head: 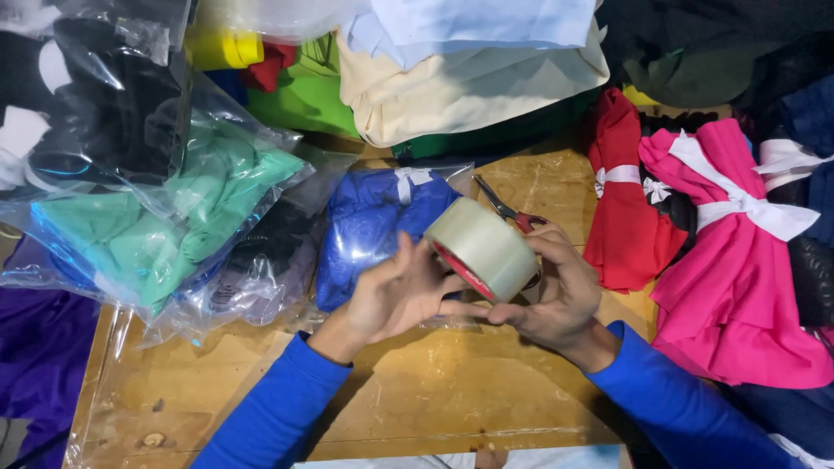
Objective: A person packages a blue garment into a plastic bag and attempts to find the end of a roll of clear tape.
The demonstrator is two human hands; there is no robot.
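Clear tape point(483, 247) sits gripped between both hands, left point(395, 295) cupping the roll's side, right point(560, 291) pinching its rim. Finding the loose end likely wants a slow thumbnail along the surface, the roll held steady above the bench point(417, 391).

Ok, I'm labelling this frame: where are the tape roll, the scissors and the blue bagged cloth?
tape roll point(483, 247), head view, outer side.
scissors point(501, 207), head view, blades.
blue bagged cloth point(369, 224), head view, middle.

- tape point(483, 247): clear, red core
- sleeves point(278, 408): bright blue
- bagged cloth point(373, 226): royal blue
- bagged cloth, left point(174, 217): mint green
- bundle point(738, 287): hot pink, white ribbon
- bundle beside point(618, 195): red, white ribbon
- scissors point(512, 213): red handles
- table point(417, 391): tan wood
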